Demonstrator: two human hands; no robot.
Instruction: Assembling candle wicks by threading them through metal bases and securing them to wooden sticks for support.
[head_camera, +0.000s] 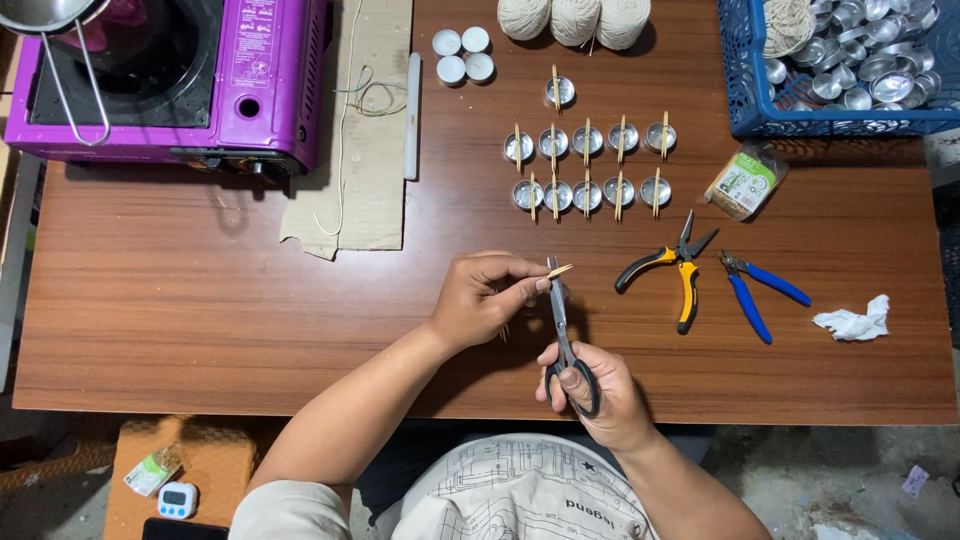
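Now your left hand (485, 295) pinches a small wooden stick (558, 270) at its end, so the tip stays free for the scissors (563, 335). Your right hand (590, 390) is closed in their handles, blades near the stick above the table (200, 300).
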